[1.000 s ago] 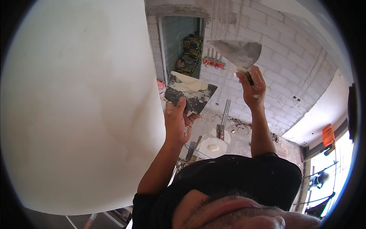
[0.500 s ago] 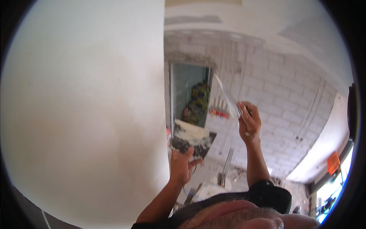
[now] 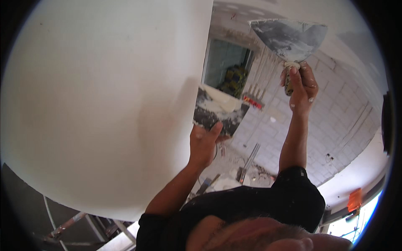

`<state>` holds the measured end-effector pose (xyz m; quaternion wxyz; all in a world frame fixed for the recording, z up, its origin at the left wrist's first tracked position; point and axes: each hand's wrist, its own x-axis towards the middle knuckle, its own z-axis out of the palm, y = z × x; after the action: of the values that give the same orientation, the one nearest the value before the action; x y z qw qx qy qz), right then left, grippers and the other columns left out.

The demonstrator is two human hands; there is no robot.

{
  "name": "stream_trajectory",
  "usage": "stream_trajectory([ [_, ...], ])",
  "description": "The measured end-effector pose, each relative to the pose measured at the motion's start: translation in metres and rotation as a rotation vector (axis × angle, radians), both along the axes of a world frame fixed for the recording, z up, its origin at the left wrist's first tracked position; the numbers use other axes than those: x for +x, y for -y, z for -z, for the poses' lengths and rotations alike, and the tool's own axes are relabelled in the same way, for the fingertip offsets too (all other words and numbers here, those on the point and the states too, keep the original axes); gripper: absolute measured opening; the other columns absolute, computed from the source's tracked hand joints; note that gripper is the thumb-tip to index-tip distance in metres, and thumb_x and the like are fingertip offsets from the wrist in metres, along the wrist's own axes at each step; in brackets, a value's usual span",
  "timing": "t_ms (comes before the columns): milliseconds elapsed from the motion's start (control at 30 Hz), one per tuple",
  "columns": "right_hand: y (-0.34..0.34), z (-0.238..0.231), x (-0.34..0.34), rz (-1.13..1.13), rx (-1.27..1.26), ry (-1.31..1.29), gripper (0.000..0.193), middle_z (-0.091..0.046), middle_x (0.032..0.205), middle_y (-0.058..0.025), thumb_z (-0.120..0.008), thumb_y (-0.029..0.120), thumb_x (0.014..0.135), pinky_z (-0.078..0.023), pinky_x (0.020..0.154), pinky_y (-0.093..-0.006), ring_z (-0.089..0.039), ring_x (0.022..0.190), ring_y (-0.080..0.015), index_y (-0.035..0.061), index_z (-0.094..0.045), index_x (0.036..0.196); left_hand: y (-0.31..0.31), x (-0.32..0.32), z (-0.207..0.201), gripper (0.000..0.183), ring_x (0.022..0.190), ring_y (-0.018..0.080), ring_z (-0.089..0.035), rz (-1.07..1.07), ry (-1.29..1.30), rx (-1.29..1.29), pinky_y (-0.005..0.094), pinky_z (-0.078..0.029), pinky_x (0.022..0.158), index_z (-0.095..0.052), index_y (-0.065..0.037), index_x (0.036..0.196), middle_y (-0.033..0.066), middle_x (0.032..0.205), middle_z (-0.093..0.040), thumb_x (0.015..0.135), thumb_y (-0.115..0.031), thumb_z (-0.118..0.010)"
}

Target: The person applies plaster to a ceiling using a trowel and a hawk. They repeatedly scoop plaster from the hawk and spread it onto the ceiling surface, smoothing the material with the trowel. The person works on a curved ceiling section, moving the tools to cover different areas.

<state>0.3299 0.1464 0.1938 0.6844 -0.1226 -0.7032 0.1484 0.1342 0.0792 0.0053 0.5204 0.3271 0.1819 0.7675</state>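
Has raised the wide scraper (image 3: 291,52) higher in the right hand (image 3: 302,85). Has turned its blade (image 3: 289,35) from nearly edge-on back to broadside (now showing white smears (image 3: 295,51)).

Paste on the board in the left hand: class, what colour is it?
Cream; the paste shows best in the head view.

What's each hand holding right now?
Left hand: closed, holding a dark board with pale paste on it.
Right hand: closed around the handle of a wide scraper.
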Motion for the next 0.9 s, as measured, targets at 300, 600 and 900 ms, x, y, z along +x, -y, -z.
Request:
stream_trajectory([
  [300,0.040,0.101,0.036,0.361,0.337,0.383,0.028,-0.066,0.109,-0.0159,-0.075,-0.008,0.084,-0.054,0.071,-0.0320,-0.065,0.086,-0.0214,0.0085,-0.075,0.107,-0.005,0.016,-0.010,0.014,0.087,0.0114,-0.063,-0.283,-0.173,0.160,0.0405,-0.060,0.088,-0.065,0.003,0.094,0.0070,0.097,-0.067,0.099,-0.010,-0.064],
  [600,0.056,0.152,0.011,0.618,0.252,0.439,0.026,-0.068,0.102,-0.0080,-0.082,0.003,0.076,-0.048,0.069,-0.0329,-0.064,0.083,-0.0224,0.0154,-0.077,0.099,-0.023,0.020,-0.004,0.018,0.093,0.0132,-0.065,-0.475,-0.289,0.174,0.0308,-0.055,0.088,-0.064,0.007,0.112,0.0087,0.107,-0.068,0.100,-0.006,-0.063],
  [900,0.067,0.140,-0.020,0.635,0.209,0.464,0.026,-0.068,0.104,-0.0070,-0.080,0.002,0.076,-0.049,0.072,-0.0338,-0.064,0.082,-0.0216,0.0174,-0.078,0.097,-0.050,0.004,0.003,0.042,0.115,0.0219,-0.063,-0.716,-0.534,0.407,0.0345,-0.049,0.102,-0.056,0.006,0.133,0.0174,0.127,-0.065,0.093,-0.001,-0.067],
])
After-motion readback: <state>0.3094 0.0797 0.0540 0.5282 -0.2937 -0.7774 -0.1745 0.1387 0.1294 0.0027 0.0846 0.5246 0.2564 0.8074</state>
